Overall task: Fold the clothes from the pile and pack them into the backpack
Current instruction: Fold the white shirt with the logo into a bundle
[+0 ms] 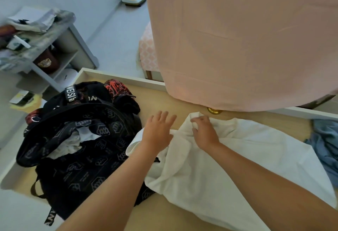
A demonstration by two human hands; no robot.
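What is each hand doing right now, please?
Left hand: open, holding nothing.
Right hand: closed on the white shirt.

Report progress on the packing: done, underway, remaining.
Done: white fabric sits inside the open backpack. Underway: the white shirt lies unfolded on the table; the right hand pinches it near the collar, the left hand is open over its sleeve. Remaining: folding and packing this shirt, then the blue garment at the right edge.
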